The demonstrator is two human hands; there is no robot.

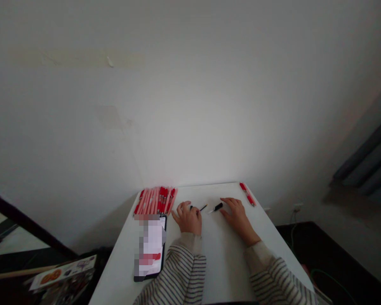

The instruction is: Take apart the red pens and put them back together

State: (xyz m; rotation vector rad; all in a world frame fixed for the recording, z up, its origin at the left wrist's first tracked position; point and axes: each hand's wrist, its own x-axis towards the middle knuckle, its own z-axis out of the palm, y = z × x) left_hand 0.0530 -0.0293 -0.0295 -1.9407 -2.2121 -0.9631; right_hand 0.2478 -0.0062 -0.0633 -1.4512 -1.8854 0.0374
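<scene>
White table point(222, 258). Right hand point(238, 214) released, black pen part point(218, 207) just off its parted fingertips; left hand point(189, 218) curled by thin dark rod point(203, 208), can't tell if gripped.

You're facing a dimly lit white wall point(190, 106), white table point(225, 262) right before it, dark curtain point(368, 156) off to your right!

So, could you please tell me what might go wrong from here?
The black piece lies close to the right hand, so a careless brush could send it rolling. The red pen lies near the right edge of the table and might roll off if bumped. The phone is close beside the left sleeve, which could nudge it.
</scene>
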